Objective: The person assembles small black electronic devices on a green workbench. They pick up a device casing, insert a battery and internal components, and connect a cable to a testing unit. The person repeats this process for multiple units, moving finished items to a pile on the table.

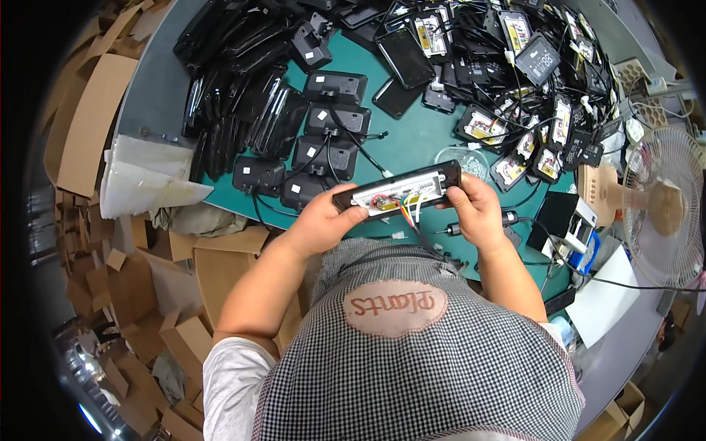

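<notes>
Between my two hands is a black display unit (397, 192), its opened back facing up and slightly tilted. Inside it show a pale module and red, yellow, green and white wires, which lead into a black cable hanging toward my apron. My left hand (323, 223) grips its left end, thumb on the near edge. Its right end is held by my right hand (476, 209), thumb on top and fingers behind. Near my right hand lies an electric screwdriver (478, 223). Beyond my left hand, several closed black units (323, 158) with cables lie on the green mat (401, 140).
Black panels in clear film (276, 121) are stacked at the left. Opened units with wiring (485, 125) pile up at the far right. A round clear dish (463, 158) sits beyond my right hand. A fan (662, 202) stands at the right; cardboard boxes (95, 125) crowd the left.
</notes>
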Demonstrator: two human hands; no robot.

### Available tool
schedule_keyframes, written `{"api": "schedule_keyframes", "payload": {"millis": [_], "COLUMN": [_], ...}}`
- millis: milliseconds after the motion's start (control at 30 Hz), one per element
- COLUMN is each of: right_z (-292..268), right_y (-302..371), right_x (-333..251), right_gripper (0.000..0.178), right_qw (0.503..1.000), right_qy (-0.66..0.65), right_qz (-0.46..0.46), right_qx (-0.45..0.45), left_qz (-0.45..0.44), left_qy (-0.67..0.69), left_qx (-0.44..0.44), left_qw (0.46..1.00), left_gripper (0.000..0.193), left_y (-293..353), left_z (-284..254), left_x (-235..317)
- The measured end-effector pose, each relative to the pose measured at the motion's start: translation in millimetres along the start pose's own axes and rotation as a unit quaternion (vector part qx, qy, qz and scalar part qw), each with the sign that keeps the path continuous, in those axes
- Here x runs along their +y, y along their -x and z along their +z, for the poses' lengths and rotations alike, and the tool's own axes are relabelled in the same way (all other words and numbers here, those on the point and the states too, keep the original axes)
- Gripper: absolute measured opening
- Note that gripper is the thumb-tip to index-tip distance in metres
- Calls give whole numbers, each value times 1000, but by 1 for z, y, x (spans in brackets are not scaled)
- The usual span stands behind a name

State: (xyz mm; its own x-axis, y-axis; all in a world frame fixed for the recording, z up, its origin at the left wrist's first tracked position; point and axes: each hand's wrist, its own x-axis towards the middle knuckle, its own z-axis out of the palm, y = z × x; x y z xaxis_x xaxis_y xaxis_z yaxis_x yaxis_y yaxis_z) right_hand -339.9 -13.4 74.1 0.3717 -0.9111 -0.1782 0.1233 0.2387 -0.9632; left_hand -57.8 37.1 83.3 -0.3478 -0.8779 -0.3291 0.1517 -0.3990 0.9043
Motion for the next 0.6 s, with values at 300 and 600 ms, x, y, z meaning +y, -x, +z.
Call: {"api": "schedule_keyframes", "payload": {"millis": [300, 600], "right_z": [-2, 35], "right_y": [-17, -40], "right_x": [16, 50], "right_gripper": [29, 43], "right_qw": [972, 958], "right_qy": [147, -114], "right_qz": [-89, 240], "right_qx": [-159, -107], "left_qz": [-138, 44], "left_qy": [-11, -490], "left_qx": [-286, 162], "left_qw": [948, 856], "left_gripper": [105, 113], "left_y": [-17, -61], "left_z": [-4, -27], "left_x": [11, -16]}}
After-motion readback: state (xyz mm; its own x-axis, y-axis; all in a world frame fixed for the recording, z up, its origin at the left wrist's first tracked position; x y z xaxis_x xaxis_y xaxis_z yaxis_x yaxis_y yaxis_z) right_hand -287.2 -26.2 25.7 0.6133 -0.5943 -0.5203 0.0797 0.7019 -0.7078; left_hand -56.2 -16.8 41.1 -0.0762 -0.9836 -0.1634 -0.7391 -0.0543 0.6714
